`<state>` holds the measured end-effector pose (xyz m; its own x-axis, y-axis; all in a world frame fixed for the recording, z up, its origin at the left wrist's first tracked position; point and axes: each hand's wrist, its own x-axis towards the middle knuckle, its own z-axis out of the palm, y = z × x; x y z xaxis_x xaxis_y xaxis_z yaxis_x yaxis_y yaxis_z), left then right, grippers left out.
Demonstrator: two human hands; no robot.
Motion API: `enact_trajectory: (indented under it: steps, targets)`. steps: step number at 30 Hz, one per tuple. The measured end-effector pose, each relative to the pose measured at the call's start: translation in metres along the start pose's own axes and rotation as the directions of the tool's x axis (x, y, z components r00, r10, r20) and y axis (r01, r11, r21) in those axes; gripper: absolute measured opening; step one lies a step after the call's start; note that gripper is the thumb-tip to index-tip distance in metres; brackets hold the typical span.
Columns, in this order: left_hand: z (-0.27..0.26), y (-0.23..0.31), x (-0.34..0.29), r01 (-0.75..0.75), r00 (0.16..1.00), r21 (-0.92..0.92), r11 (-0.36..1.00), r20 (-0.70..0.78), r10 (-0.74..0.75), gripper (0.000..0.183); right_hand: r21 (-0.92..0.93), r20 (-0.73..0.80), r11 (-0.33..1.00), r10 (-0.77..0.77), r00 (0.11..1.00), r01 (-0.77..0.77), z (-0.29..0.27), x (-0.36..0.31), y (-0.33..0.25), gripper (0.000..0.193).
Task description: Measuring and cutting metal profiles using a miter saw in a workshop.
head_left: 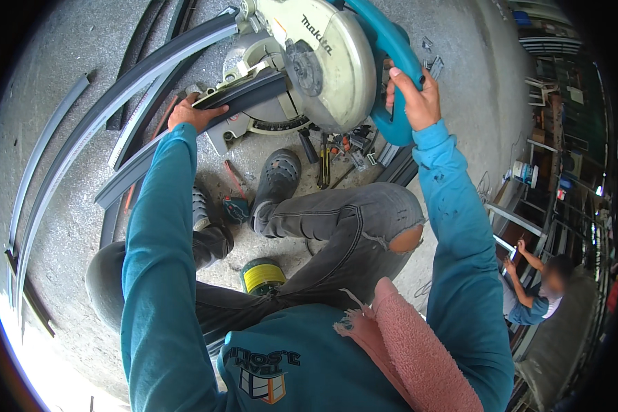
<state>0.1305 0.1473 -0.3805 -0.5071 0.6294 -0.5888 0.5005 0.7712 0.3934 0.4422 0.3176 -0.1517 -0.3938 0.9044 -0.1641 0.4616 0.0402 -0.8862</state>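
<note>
A miter saw (340,62) with a cream blade guard stands on the concrete floor in front of me. My right hand (419,99) is wrapped round its teal handle (390,44). My left hand (193,115) grips a dark grey metal profile (254,93), pressing it against the saw's fence, fingers over the far side and thumb along the face. One end of the profile reaches under the blade guard; the other runs down to the left beneath my left forearm. The blade itself is hidden by the guard.
Long metal profiles (127,103) lie on the floor at left. Between my shoes and the saw are pliers (324,165), a red-handled screwdriver (235,177), a teal tape measure (235,209) and scraps. A co-worker (535,288) sits at far right beside racks of frames.
</note>
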Motion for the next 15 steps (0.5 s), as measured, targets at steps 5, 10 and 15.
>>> enact_trajectory:
  steps: [5, 10, 15]
  targets:
    - [0.0, -0.003, 0.0, -0.013, 0.999, 0.004, 1.0, -0.034, 0.013, 0.096, -0.03, -0.015, 0.999, 0.016, 1.0, -0.016, 0.003, 0.002, -0.005, 0.028]
    - [-0.004, 0.006, -0.003, -0.007, 1.0, -0.02, 1.0, 0.003, 0.007, 0.097, -0.012, -0.029, 1.0, 0.012, 1.0, -0.012, 0.001, -0.002, 0.005, 0.027]
    - [0.002, -0.002, 0.003, -0.013, 0.999, -0.016, 1.0, -0.036, 0.012, 0.096, 0.001, -0.031, 1.0, 0.009, 0.999, -0.009, 0.004, -0.004, 0.008, 0.027]
